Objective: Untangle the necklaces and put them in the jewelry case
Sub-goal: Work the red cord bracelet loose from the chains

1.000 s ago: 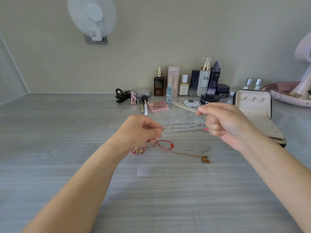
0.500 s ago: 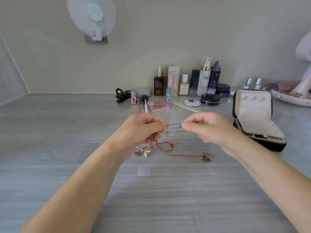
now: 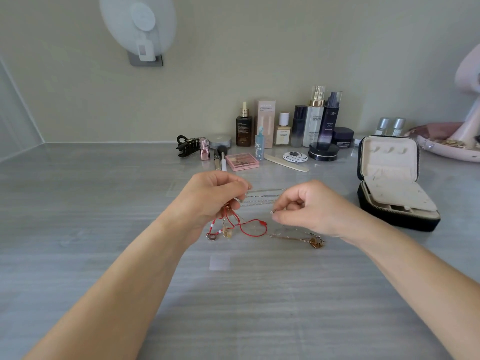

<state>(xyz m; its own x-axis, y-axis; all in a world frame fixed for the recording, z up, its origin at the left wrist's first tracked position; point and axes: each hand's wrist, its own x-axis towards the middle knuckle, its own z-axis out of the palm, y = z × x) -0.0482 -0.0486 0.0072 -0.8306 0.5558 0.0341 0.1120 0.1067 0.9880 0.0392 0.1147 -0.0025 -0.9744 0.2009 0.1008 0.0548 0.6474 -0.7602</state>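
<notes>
Head view, thin silver chains [image 3: 262,197] taut between both hands

Thin silver chains [image 3: 262,197] run in several nearly level strands between the left hand [image 3: 215,196] and the right hand [image 3: 311,209], pinched at both ends. A red cord necklace [image 3: 253,227] with white beads and small charms hangs from the left hand, its loop to the right. A gold chain [image 3: 315,243] with a brown pendant lies flat beneath the right hand. The jewelry case [image 3: 389,183], dark outside and cream inside, stands open at the right, lid upright
</notes>
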